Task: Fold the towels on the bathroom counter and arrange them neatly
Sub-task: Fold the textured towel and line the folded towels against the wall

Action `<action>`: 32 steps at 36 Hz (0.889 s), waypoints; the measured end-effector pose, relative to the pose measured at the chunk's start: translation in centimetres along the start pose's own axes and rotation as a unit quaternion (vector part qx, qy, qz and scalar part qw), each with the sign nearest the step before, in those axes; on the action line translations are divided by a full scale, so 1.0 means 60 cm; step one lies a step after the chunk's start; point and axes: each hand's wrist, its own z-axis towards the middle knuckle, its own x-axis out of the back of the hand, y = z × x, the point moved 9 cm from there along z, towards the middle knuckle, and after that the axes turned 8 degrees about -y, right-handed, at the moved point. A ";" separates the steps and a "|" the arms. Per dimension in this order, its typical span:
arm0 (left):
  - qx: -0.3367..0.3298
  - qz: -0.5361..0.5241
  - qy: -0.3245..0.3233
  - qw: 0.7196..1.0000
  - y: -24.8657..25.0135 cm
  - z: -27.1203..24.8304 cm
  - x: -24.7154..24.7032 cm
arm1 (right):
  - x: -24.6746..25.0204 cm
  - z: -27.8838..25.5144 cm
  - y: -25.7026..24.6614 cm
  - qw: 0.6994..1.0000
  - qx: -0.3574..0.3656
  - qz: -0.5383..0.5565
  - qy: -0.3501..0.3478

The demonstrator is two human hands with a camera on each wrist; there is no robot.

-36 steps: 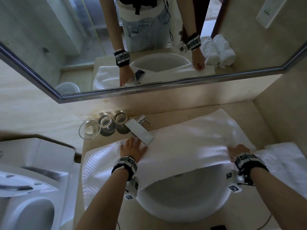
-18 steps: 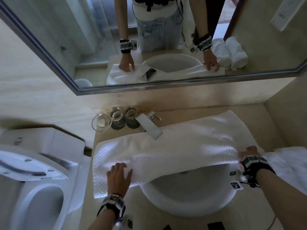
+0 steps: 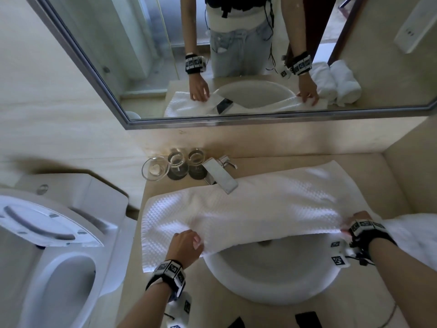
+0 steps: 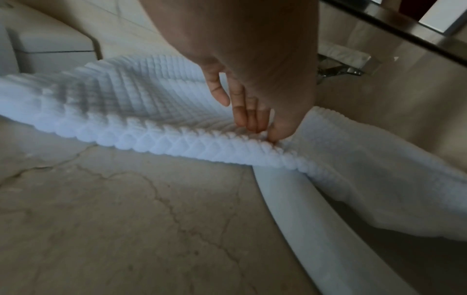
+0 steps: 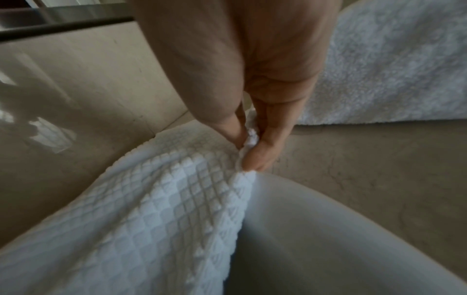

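A white waffle-weave towel (image 3: pixel 248 209) lies lengthwise across the counter and over the back half of the sink. My left hand (image 3: pixel 186 245) pinches its near edge left of the basin; the left wrist view shows the fingertips (image 4: pixel 255 123) gripping the folded edge of the towel (image 4: pixel 141 111). My right hand (image 3: pixel 354 223) pinches the near right corner; in the right wrist view thumb and fingers (image 5: pixel 252 143) clamp the towel (image 5: pixel 151 209) at the sink rim.
A round white sink (image 3: pixel 272 275) sits under the towel, with a chrome faucet (image 3: pixel 221 176) behind. Two glasses (image 3: pixel 176 162) and a glass dish (image 3: pixel 155 171) stand at the back left. A fluffy white towel (image 3: pixel 416 235) lies right. A toilet (image 3: pixel 54 256) stands left.
My left hand slid from the towel's far edge near the faucet to its near edge, lay flat there, and now pinches it. My right hand kept its hold on the right corner.
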 end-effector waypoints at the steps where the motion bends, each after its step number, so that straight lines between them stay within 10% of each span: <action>1: 0.000 0.007 -0.005 1.000 0.005 0.000 0.002 | 0.001 -0.001 0.002 1.000 -0.007 0.024 -0.004; 9: -0.040 0.034 -0.060 0.997 0.020 -0.005 0.002 | 0.019 0.047 0.031 0.981 -0.043 0.189 0.022; 22: -0.062 0.103 -0.182 0.976 0.031 -0.040 -0.053 | 0.068 0.030 -0.001 0.998 0.005 -0.001 0.059; 32: 0.047 -0.114 -0.203 0.971 -0.060 -0.009 -0.025 | 0.018 0.021 0.009 1.000 0.012 -0.007 -0.014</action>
